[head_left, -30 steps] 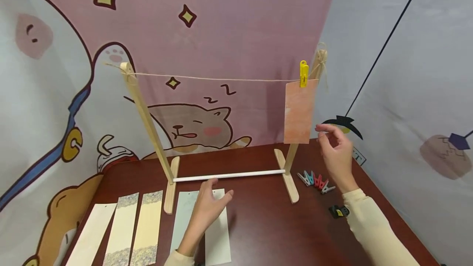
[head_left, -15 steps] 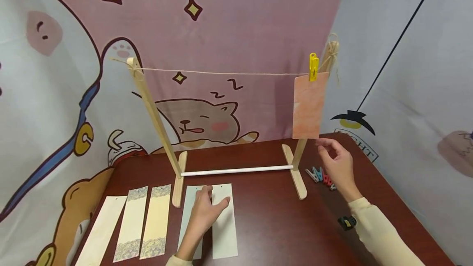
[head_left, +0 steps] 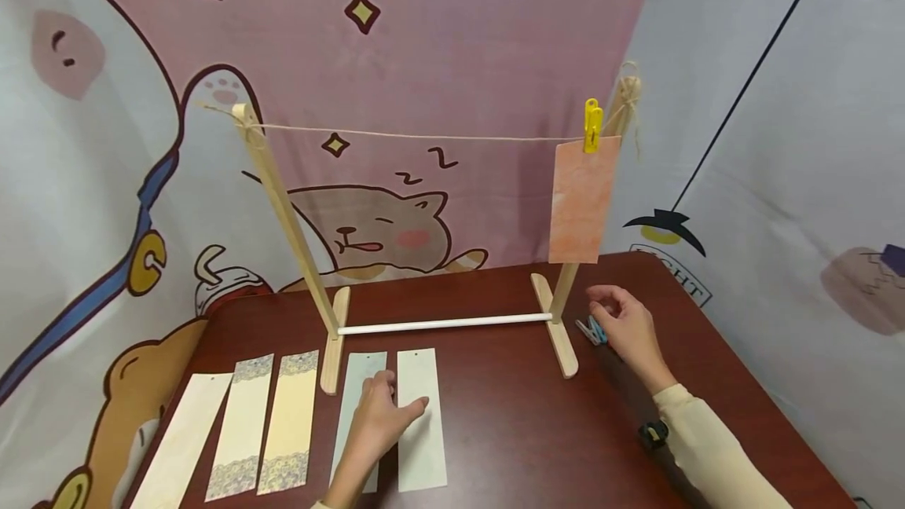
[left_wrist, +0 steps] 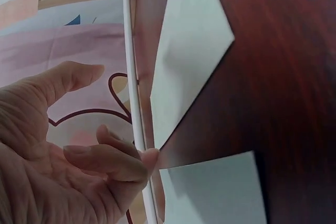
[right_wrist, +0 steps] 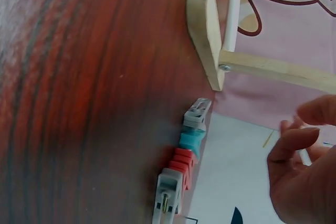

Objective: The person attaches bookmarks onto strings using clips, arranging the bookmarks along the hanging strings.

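Note:
My left hand hovers over two pale paper strips, thumb apart from the loosely bent fingers, holding nothing. Partly beneath it lies the bluish-grey strip; the whiter strip is just to its right. My right hand hangs above a row of small clothespins, fingers loosely bent and nothing between them. In the right wrist view the row shows a grey clothespin, a teal clothespin, red ones and another grey one. The head view hides most of them behind the hand.
A wooden stand with a left post, white crossbar and string stands across the table. A yellow clothespin holds an orange paper card on the string. Three cream strips, one a lace-edged strip, lie at left.
My right hand has come down from beside the orange card to the clothespins. The left hand has shifted slightly left and toward me, staying over the paper strips.

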### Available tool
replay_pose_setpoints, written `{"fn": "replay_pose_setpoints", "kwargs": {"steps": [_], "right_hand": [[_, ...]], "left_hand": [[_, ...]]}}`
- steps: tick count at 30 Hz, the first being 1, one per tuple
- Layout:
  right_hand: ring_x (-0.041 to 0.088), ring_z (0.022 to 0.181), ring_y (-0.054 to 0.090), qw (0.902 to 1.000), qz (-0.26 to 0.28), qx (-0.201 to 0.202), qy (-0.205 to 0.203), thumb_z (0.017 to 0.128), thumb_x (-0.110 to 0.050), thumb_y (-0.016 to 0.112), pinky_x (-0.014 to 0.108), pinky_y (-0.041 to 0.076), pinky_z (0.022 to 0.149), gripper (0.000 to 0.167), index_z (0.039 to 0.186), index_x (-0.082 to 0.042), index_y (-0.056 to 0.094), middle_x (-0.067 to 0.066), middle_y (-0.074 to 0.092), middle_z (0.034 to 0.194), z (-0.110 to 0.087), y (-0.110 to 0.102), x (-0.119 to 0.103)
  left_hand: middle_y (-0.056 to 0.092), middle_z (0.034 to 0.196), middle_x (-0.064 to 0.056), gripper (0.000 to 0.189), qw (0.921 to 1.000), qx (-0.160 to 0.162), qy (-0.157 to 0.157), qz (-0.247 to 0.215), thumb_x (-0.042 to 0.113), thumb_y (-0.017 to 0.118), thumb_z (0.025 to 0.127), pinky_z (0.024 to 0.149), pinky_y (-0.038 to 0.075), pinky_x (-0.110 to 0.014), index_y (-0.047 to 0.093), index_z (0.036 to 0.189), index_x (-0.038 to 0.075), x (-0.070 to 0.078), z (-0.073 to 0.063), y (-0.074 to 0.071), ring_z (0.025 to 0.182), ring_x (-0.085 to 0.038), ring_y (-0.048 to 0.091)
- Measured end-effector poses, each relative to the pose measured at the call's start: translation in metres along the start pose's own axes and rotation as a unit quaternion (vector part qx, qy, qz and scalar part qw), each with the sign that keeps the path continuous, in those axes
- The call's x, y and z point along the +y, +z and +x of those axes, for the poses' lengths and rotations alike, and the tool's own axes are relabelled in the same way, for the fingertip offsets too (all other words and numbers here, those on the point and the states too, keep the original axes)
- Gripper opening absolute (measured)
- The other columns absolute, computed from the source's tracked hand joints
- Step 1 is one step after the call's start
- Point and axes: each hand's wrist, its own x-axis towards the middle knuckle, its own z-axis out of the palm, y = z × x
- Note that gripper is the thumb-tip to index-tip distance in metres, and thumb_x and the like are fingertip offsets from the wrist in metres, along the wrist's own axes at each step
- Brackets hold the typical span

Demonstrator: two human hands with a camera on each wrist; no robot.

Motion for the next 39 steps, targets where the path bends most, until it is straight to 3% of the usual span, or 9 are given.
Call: {"fn": "replay_pose_setpoints", "kwargs": {"steps": [6,13,20,22,30,35,39], "right_hand": [[0.026,0.087,0.060,0.9962,-0.064,-0.056,0.017,0.104,-0.012,0.073,0.036,0.048,0.068,0.027,0.127,0.001,0.074,0.017,0.069,0.112,0.000,0.005,0.005],[0.022,0.074,0.054,0.9879,-0.113,-0.105,0.018,0.102,-0.020,0.078,0.039,0.043,0.065,0.031,0.124,0.002,0.073,0.009,0.060,0.094,0.006,0.005,0.014],[0.020,0.069,0.053,0.9763,-0.150,-0.156,0.011,0.100,-0.018,0.076,0.039,0.041,0.061,0.025,0.115,0.002,0.075,0.003,0.061,0.084,0.008,0.008,0.026],[0.020,0.068,0.053,0.9737,-0.158,-0.164,0.017,0.099,-0.017,0.076,0.038,0.042,0.060,0.022,0.112,0.000,0.075,0.003,0.062,0.083,0.007,0.009,0.029],[0.020,0.066,0.053,0.9719,-0.179,-0.152,0.014,0.097,-0.018,0.079,0.039,0.041,0.059,0.014,0.097,-0.005,0.075,0.001,0.061,0.078,0.006,0.012,0.028],[0.021,0.070,0.054,0.9741,-0.178,-0.138,0.019,0.099,-0.024,0.081,0.039,0.042,0.062,0.019,0.094,-0.007,0.075,0.002,0.061,0.080,0.003,0.011,0.024],[0.023,0.075,0.055,0.9801,-0.167,-0.106,0.015,0.098,-0.023,0.082,0.040,0.044,0.066,0.018,0.094,-0.006,0.076,0.008,0.063,0.090,-0.003,0.010,0.021]], "left_hand": [[0.054,0.104,-0.017,0.071,0.9997,-0.003,-0.007,0.022,0.030,0.096,0.077,0.068,0.053,-0.054,0.061,0.124,-0.010,-0.010,-0.001,0.009,0.078,-0.034,0.059],[0.057,0.108,-0.022,0.086,0.9987,0.013,-0.015,0.048,0.035,0.102,0.070,0.074,0.058,-0.060,0.060,0.127,-0.013,-0.033,0.004,0.034,0.081,-0.041,0.065],[0.054,0.103,-0.026,0.080,0.9962,0.001,-0.024,0.084,0.017,0.104,0.069,0.064,0.057,-0.059,0.052,0.121,-0.017,-0.014,-0.004,0.026,0.073,-0.042,0.064],[0.053,0.102,-0.028,0.081,0.9947,0.008,-0.025,0.100,0.017,0.105,0.068,0.062,0.056,-0.057,0.052,0.119,-0.017,-0.019,-0.001,0.031,0.071,-0.043,0.064],[0.051,0.097,-0.023,0.065,0.9929,0.008,-0.003,0.119,0.022,0.103,0.071,0.055,0.055,-0.054,0.059,0.103,-0.013,-0.035,0.005,0.042,0.063,-0.037,0.060],[0.055,0.082,-0.013,0.050,0.9924,0.025,0.019,0.119,0.017,0.100,0.072,0.054,0.051,-0.052,0.057,0.091,0.002,-0.054,0.012,0.048,0.063,-0.033,0.061],[0.057,0.072,-0.001,0.042,0.9966,0.001,0.035,0.075,0.011,0.094,0.077,0.053,0.045,-0.041,0.055,0.093,0.009,-0.061,0.017,0.040,0.063,-0.022,0.057]]}}
